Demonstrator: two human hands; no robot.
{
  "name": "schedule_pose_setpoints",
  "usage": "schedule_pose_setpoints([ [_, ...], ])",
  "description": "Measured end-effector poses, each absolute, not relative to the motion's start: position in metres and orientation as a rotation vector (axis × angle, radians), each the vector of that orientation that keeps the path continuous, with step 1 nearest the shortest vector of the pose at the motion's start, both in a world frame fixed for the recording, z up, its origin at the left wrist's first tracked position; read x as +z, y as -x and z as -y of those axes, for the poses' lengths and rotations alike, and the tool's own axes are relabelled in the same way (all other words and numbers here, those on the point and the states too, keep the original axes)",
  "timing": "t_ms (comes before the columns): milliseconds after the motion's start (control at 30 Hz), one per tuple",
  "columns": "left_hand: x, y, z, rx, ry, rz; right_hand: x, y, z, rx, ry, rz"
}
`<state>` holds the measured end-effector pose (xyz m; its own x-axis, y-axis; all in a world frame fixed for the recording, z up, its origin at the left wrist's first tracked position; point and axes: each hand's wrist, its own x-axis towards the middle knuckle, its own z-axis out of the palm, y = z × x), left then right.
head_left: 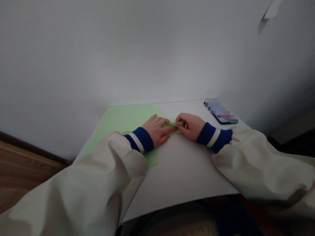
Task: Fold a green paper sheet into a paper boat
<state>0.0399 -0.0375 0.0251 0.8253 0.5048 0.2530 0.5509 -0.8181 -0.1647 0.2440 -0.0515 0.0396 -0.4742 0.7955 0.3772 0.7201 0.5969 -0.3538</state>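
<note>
Green paper (125,119) lay on a white table (187,170), running under the left hand (157,131) and the left sleeve. Its near edge was folded into a narrow strip (172,125) between the hands. Left fingers (163,128) lay across the strip, though whether they gripped it I couldn't tell. The right hand (190,126) held the strip in a narrow pinch, close beside the left hand. A phone (221,115), mostly blurred, lay on the table beyond the right hand, near the far edge, and blue cuffs (214,137) showed below cream sleeves (261,167)

Flat pale green paper (123,118), one end folded.
</note>
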Motion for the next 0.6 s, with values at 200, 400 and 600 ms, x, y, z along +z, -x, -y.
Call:
schedule_pose_setpoints([
  [200, 0.021, -0.038, 0.033, -0.335, 2.832, 0.808, 0.038, -0.251, 0.049, 0.173, 1.231, 2.408],
  [400, 0.016, -0.033, 0.023, -0.489, 3.007, 0.601, 0.034, -0.257, 0.044, 0.236, 1.174, 2.456],
  [600, 0.015, -0.033, 0.026, -0.513, 2.955, 0.672, 0.036, -0.257, 0.046, 0.244, 1.21, 2.442],
])
